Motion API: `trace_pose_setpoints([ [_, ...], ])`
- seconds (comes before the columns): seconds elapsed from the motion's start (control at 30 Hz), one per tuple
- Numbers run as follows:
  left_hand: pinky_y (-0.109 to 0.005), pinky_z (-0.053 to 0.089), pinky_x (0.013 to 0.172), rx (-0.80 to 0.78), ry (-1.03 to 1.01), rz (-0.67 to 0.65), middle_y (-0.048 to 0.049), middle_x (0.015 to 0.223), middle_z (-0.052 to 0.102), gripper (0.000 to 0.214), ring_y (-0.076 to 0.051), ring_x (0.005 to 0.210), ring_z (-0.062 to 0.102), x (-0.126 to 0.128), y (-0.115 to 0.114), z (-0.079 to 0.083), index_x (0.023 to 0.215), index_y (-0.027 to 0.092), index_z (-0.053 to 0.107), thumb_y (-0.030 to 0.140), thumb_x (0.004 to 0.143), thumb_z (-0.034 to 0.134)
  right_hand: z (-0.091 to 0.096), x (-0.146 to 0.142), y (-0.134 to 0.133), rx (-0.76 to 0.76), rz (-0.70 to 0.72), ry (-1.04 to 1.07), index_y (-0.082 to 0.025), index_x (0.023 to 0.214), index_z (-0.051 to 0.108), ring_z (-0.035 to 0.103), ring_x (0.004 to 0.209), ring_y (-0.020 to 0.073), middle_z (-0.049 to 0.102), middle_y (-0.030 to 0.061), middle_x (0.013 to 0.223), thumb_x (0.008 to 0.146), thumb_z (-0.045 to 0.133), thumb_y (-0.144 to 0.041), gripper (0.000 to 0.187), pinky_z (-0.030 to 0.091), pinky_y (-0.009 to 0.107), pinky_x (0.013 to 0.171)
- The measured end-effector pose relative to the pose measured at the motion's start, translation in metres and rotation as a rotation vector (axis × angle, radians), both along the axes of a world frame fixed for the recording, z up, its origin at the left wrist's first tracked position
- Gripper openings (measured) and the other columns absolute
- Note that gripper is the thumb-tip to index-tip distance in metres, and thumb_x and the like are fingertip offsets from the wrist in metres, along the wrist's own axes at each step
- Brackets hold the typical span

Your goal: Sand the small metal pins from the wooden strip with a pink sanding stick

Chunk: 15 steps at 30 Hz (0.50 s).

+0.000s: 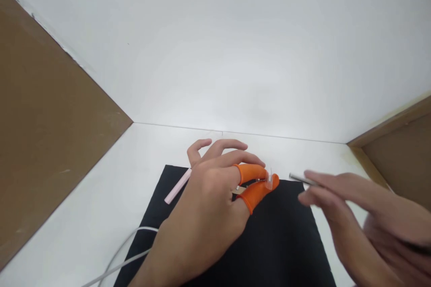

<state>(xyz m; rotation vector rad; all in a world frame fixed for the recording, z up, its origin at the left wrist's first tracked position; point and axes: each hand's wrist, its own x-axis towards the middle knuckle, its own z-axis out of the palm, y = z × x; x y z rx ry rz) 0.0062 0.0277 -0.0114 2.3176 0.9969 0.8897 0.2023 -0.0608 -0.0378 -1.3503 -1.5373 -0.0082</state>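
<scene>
Left hand: The left hand (210,197) is low in the middle of the frame. Its thumb and pointing finger pinch a small clear piece (269,182). The other fingers are spread out.
Finger covers: Two orange finger covers (252,174) sit on that thumb and pointing finger.
Clear piece: It is at the tips of the orange covers, just right of the middle.
Right hand: The right hand (363,215) is at the lower right, a bit blurry. Its thumb and finger are closed on a thin metal stick (301,179).
Metal stick: Its tip points left, near the clear piece but not touching it.
Black mat: The black mat (286,237) is under the left hand, at the bottom middle.
Pink strip: The pink strip (178,186) lies left of the middle, partly behind the left hand.
White cord: The white cord (129,258) bends at the lower left.
</scene>
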Motion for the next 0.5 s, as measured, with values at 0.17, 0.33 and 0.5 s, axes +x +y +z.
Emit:
trace_pose_setpoints([
  [0.17,-0.045,0.024,0.117,0.008,-0.040,-0.005,0.0123,0.103,0.083,0.015,-0.022,0.122,0.069,-0.002,0.001,-0.001,0.090,0.030,0.074,0.020,0.099,0.080,0.001,0.013,0.002,-0.010,-0.042,-0.028,-0.034,0.100,0.085,0.082,0.075,0.0226,0.079,-0.0003,0.078,0.094,0.079,-0.042,0.011,0.065,0.028,0.060],
  [0.33,-0.045,0.025,0.117,-0.017,-0.045,-0.015,0.0123,0.102,0.083,0.015,-0.023,0.122,0.069,-0.001,0.001,0.001,0.086,0.029,0.074,0.025,0.097,0.083,0.008,0.025,0.009,-0.038,-0.138,-0.213,-0.035,0.100,0.085,0.080,0.070,0.0190,0.081,-0.0016,0.082,0.095,0.077,-0.042,0.012,0.063,0.027,0.062],
  [0.5,-0.044,0.023,0.118,-0.014,-0.045,-0.025,0.0151,0.099,0.083,0.016,-0.021,0.121,0.070,-0.002,0.001,0.001,0.087,0.030,0.073,0.022,0.097,0.082,0.014,0.020,0.009,-0.008,-0.207,-0.110,-0.035,0.094,0.085,0.076,0.064,0.0154,0.082,-0.0038,0.078,0.091,0.081,-0.032,0.006,0.061,0.026,0.062],
])
